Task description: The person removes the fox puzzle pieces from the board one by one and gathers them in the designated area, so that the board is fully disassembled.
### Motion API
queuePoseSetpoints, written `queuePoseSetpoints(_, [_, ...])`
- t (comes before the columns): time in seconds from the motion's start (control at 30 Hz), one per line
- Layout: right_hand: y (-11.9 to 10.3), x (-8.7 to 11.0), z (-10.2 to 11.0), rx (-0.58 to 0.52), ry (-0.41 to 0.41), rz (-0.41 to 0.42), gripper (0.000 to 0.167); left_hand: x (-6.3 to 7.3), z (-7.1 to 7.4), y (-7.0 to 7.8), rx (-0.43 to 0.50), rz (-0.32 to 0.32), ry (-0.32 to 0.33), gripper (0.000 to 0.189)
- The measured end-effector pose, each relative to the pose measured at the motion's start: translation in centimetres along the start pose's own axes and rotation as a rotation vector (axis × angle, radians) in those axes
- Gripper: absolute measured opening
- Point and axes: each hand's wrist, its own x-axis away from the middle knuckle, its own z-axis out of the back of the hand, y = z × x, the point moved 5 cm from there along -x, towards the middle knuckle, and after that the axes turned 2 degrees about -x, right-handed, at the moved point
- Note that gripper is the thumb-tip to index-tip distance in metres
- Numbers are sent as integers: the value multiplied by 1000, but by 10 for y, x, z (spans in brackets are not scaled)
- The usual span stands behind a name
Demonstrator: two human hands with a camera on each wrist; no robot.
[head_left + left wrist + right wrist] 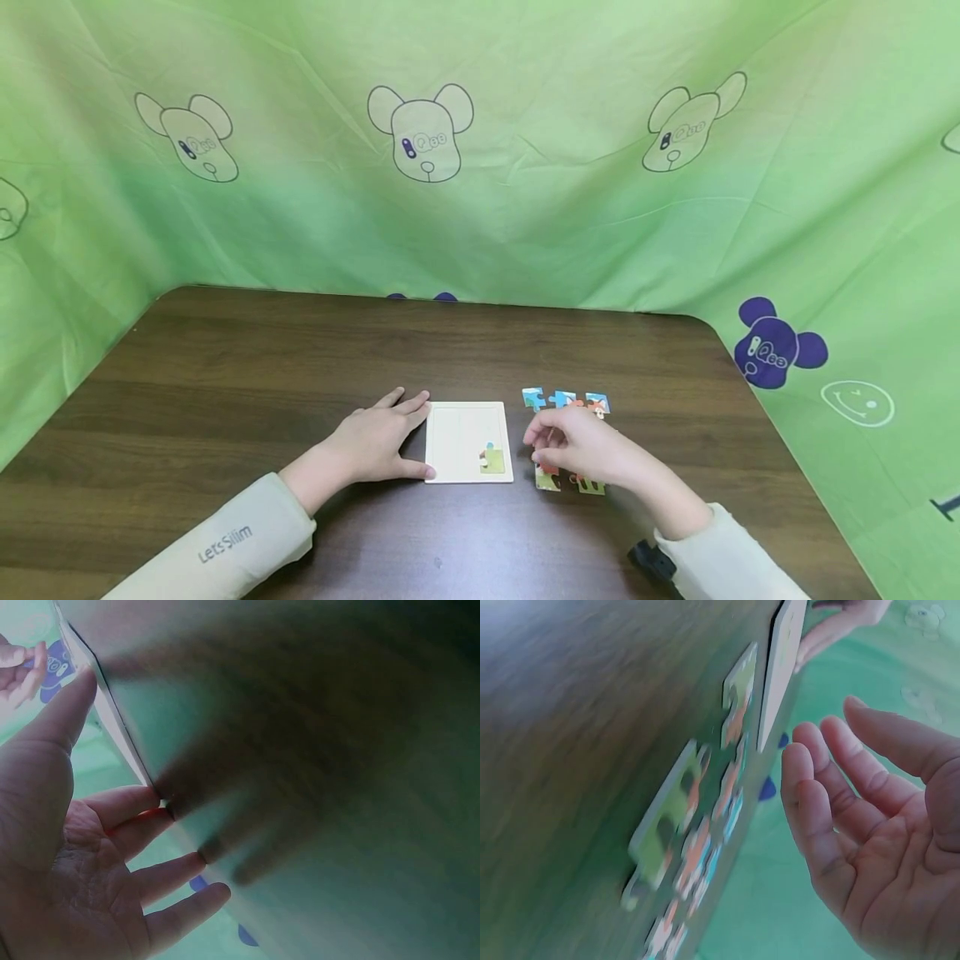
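A pale square puzzle board [453, 442] lies on the table, with one green puzzle piece [492, 461] in its near right corner. My left hand [375, 442] touches the board's left side, thumb and fingers spread. In the left wrist view, the thumb and fingertips of this left hand [90, 862] meet the board's edge [124, 735]. Over the loose puzzle pieces right of the board is my right hand [581, 446], partly covering them. The right wrist view shows this right hand [877, 832] with loosely bent fingers and nothing in them, apart from the pieces [664, 825].
Blue-topped pieces [533, 398] form the far row of the loose group; green-bottomed ones [591, 487] lie nearest. The dark wooden table [300, 358] ends at a green cloth backdrop [525, 233] with bear drawings. A black band [651, 561] is at the right cuff.
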Motion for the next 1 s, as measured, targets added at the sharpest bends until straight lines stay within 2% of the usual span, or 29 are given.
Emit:
queuePoseSetpoints(0.57, [-18, -30, -26, 142, -45, 97, 18, -1, 0, 0, 4, -7, 4, 91])
queuePoseSetpoints(0.77, [-17, -35, -30, 160, -46, 71, 22, 0, 0, -1, 6, -3, 5, 91])
queuePoseSetpoints(1.0, [-15, -38, -33, 168, -46, 45, 19, 0, 0, -1, 10, -2, 4, 91])
